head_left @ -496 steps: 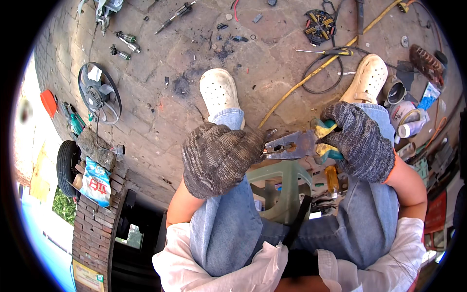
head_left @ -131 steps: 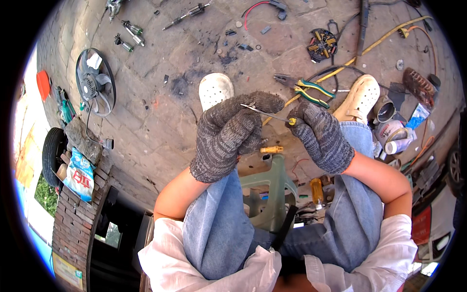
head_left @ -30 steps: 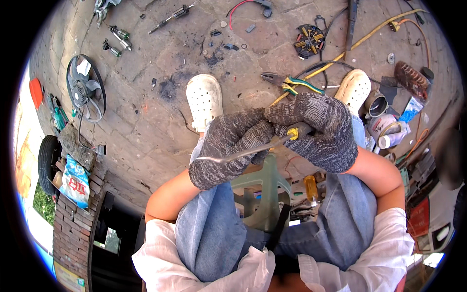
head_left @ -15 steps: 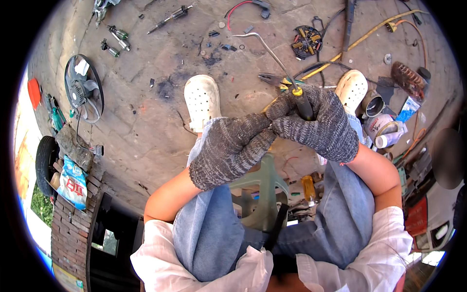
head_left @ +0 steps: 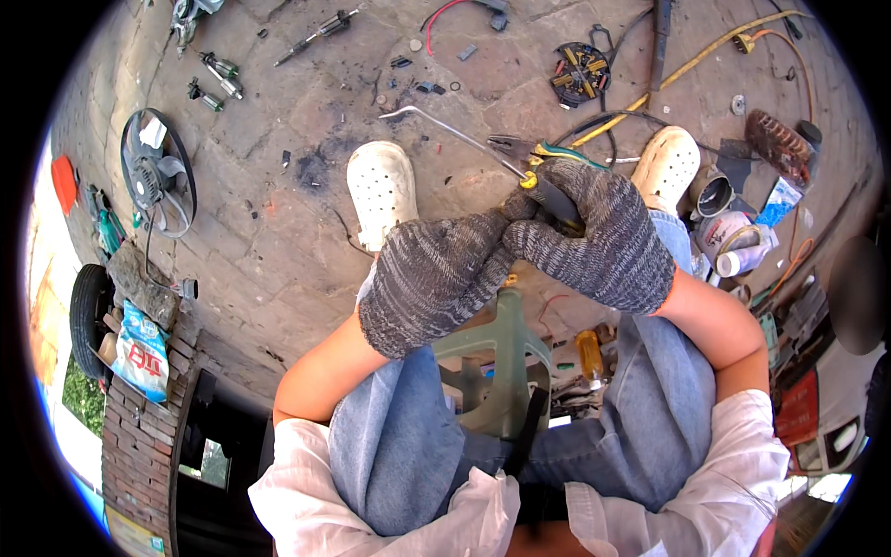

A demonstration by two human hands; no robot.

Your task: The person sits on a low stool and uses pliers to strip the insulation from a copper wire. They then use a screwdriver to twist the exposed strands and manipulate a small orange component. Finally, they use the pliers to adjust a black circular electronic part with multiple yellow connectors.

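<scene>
Both gloved: R hand (head_left: 608,239), fingers curled rnd hooked tool (head_left: 529,180); L hand (head_left: 432,278), hold unclear.

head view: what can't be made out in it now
In the head view:
Rear end of the bent metal tool with a black-and-yellow handle: covered by the grey-gloved right hand.
Anything inside the grey-gloved left hand: hidden by the hand itself.
Part of the green-and-yellow pliers: behind the right hand.
Silvery crumpled object: cut off by top edge.

We wear grey-and-black knitted gloves (head_left: 422,283), the right one edged in orange (head_left: 665,301), a loose white shirt (head_left: 701,473), faded blue jeans (head_left: 394,441) and cream clogs (head_left: 380,186) dotted with holes.
</scene>
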